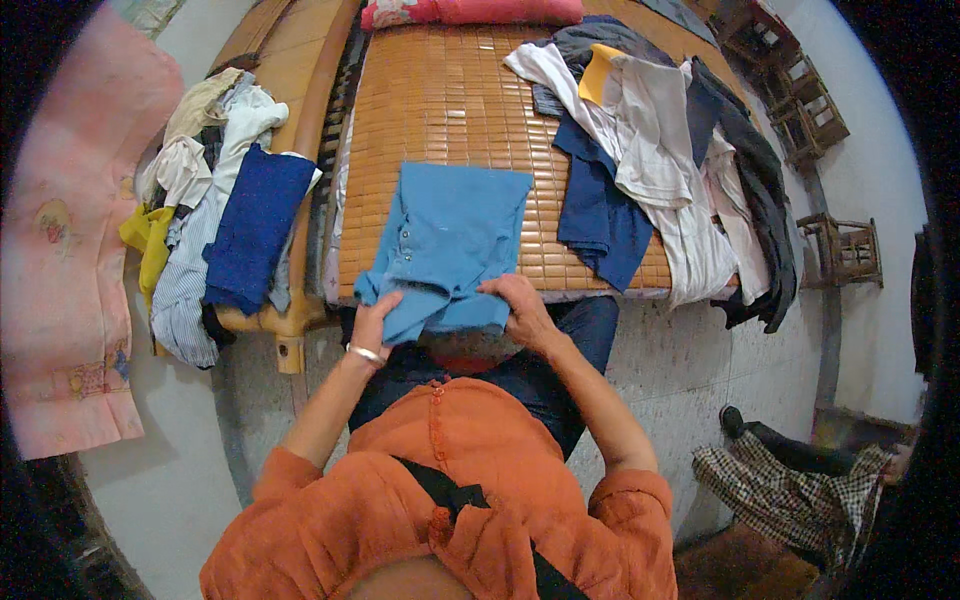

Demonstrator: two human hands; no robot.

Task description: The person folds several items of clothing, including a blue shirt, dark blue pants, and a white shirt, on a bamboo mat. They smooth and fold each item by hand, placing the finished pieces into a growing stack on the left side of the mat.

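Fingers of the left hand and right hand pinch the blue garment by its near sides; folding seems in hand, the next tuck calling for squared edges.

From your head, the fisheye view looked steeply down past your orange shirt, close above your left grip and right grip, facing across the bamboo mat toward its far end.

There are two hands, one bracelet, one blue garment at the bed's near edge, one pink roll and two clothes heaps.
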